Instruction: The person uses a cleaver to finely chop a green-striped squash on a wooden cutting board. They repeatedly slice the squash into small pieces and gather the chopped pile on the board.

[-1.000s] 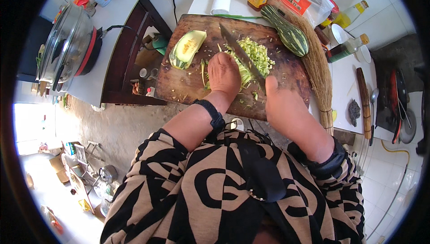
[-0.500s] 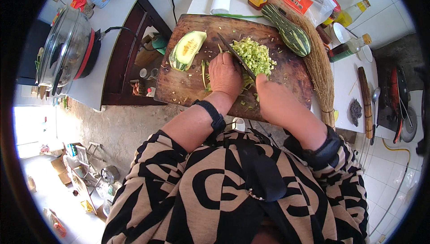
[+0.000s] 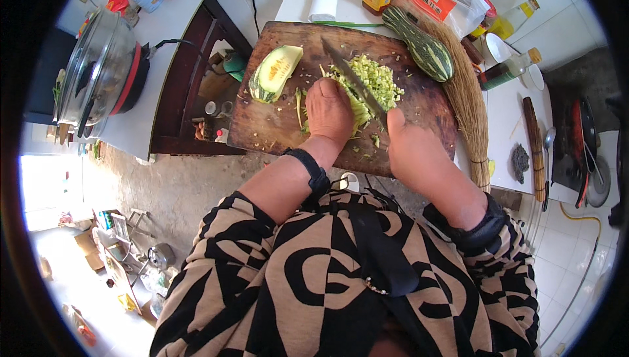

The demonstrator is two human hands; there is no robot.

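Your right hand [image 3: 414, 142] grips the knife [image 3: 356, 83], tip toward eleven o'clock, beside your left hand [image 3: 329, 113], hold hidden.

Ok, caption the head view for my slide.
Right grip on a knife, left grip beside chopped green vegetable, over a wooden cutting board.

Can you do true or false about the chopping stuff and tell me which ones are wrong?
The right grip holds the knife. True.
The left grip is far from the knife. False: they are close together.
The cut squash shows its seedy inside. True.
The chopped bits are purple. False: they are pale green.
The whole striped squash is at the board's left. False: it is at the right.
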